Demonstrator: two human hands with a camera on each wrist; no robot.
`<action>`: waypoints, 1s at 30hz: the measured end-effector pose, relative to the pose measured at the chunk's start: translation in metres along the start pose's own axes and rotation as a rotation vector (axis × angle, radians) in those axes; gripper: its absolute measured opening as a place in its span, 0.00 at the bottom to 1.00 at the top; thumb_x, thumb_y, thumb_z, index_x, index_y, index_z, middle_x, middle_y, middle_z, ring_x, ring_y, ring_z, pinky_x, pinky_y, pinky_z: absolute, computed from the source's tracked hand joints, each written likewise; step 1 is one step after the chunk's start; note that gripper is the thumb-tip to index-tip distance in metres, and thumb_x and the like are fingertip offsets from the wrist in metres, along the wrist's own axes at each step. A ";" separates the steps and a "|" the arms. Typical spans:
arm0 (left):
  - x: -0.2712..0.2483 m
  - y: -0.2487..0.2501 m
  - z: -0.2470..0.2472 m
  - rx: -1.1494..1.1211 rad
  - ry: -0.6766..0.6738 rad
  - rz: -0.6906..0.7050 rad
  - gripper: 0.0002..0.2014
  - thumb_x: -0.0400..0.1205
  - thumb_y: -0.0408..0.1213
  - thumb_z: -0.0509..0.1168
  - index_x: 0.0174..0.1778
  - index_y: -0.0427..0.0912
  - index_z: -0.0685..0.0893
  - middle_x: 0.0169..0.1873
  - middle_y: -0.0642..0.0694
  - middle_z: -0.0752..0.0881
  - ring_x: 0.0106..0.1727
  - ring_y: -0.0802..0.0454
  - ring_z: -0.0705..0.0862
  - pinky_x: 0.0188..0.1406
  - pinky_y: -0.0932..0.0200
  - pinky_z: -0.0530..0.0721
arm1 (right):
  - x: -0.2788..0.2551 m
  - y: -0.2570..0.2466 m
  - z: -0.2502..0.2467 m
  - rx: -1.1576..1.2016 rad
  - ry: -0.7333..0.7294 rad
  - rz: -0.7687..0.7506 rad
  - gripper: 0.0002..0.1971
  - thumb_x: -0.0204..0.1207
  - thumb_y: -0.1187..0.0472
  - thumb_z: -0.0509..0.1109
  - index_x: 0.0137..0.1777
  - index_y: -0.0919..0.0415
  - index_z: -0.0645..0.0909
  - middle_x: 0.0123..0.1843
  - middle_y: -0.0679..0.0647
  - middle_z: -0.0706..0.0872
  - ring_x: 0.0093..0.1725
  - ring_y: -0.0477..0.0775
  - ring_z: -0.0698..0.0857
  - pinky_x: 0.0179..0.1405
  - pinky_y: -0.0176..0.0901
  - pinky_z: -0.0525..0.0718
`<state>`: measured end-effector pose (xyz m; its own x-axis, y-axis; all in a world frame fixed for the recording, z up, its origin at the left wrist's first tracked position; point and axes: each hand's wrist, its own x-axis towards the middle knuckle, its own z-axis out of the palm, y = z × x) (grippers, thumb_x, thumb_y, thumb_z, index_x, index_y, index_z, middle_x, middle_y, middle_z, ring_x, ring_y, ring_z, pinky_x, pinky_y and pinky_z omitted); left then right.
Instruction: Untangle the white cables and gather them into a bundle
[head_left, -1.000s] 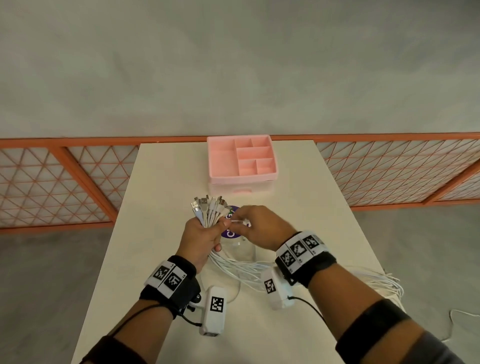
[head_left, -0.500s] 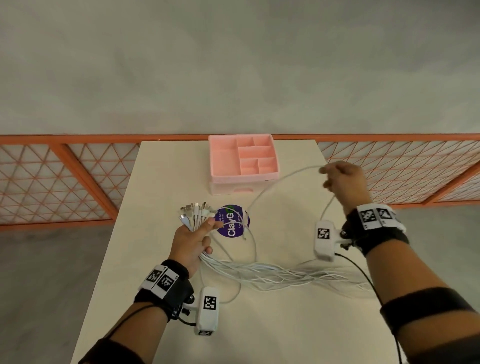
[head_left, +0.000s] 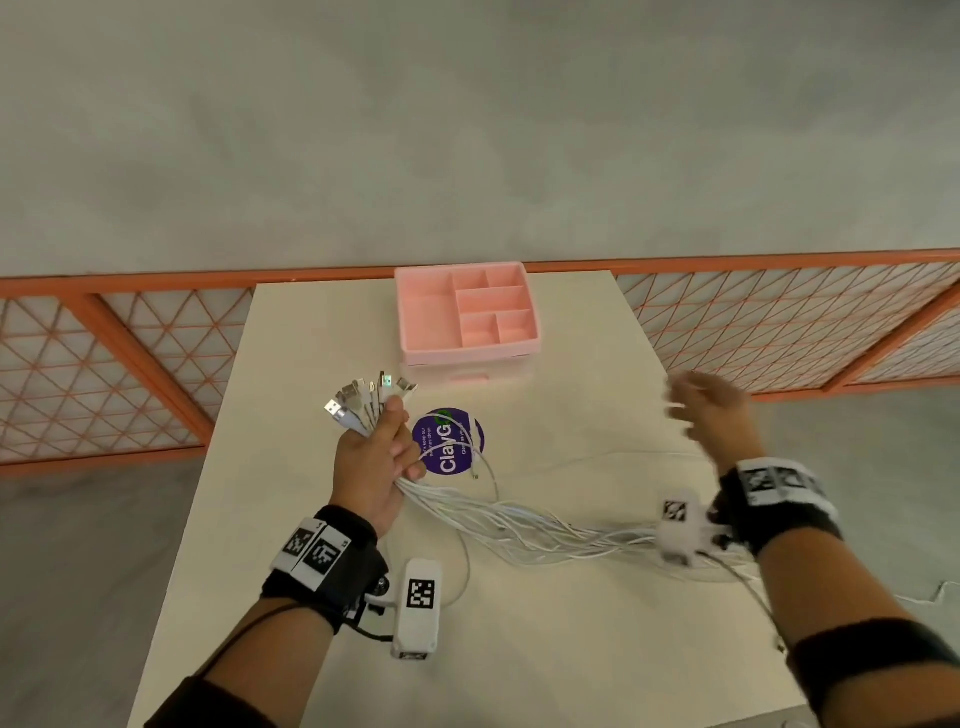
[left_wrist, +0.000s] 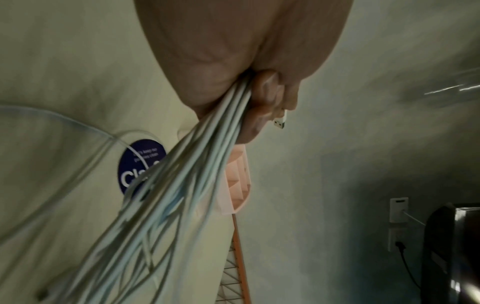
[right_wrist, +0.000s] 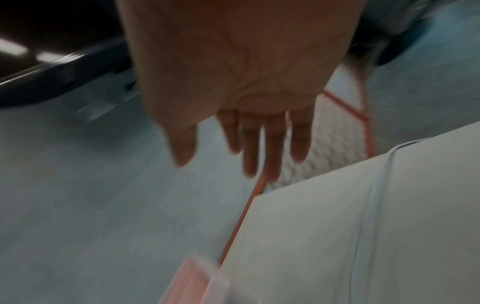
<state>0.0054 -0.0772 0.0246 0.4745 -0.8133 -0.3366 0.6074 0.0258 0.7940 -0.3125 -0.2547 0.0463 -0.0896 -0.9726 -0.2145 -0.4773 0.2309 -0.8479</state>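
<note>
My left hand (head_left: 379, 457) grips several white cables (head_left: 524, 525) just below their USB plugs (head_left: 363, 397), which fan out above the fist. The strands trail right across the cream table (head_left: 571, 649) toward its right edge. In the left wrist view the cables (left_wrist: 187, 185) run out from under my curled fingers (left_wrist: 265, 90). One loose cable (head_left: 613, 457) lies on the table. My right hand (head_left: 701, 410) hovers blurred above the table's right side, fingers spread and holding nothing; the right wrist view shows its straight fingers (right_wrist: 272, 148) and a cable (right_wrist: 371, 205) on the table.
A pink compartment tray (head_left: 467, 317) stands at the far end of the table. A round purple sticker (head_left: 449, 441) lies beside my left hand. An orange lattice fence (head_left: 779, 322) runs behind the table, and the grey floor drops off on both sides.
My right hand pulled a single cable out to the right, then let it go; that cable now lies on the table. The left hand kept its grip on the plug ends.
</note>
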 end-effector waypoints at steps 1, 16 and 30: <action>0.000 0.001 0.007 -0.004 -0.010 0.011 0.17 0.87 0.44 0.64 0.32 0.44 0.75 0.20 0.52 0.65 0.18 0.58 0.62 0.18 0.63 0.68 | -0.018 -0.009 0.023 0.026 -0.162 -0.099 0.30 0.70 0.45 0.79 0.69 0.58 0.80 0.56 0.58 0.90 0.53 0.57 0.89 0.48 0.45 0.82; 0.015 0.070 0.002 -0.137 0.106 0.215 0.15 0.87 0.48 0.64 0.36 0.47 0.78 0.22 0.54 0.66 0.20 0.58 0.62 0.20 0.64 0.67 | -0.079 0.026 0.138 -0.813 -0.545 -0.528 0.11 0.81 0.45 0.63 0.48 0.51 0.79 0.44 0.54 0.88 0.44 0.59 0.85 0.40 0.46 0.79; 0.030 0.065 -0.036 -0.199 0.178 0.113 0.16 0.88 0.48 0.62 0.35 0.46 0.75 0.21 0.54 0.64 0.18 0.59 0.60 0.17 0.66 0.64 | 0.009 0.105 -0.048 -1.327 -0.065 -0.038 0.07 0.81 0.51 0.62 0.48 0.50 0.81 0.42 0.50 0.85 0.45 0.56 0.83 0.54 0.48 0.80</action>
<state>0.0818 -0.0788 0.0481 0.6403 -0.6844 -0.3488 0.6486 0.2384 0.7228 -0.4050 -0.2403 -0.0213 -0.0333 -0.9661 -0.2558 -0.9674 -0.0331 0.2511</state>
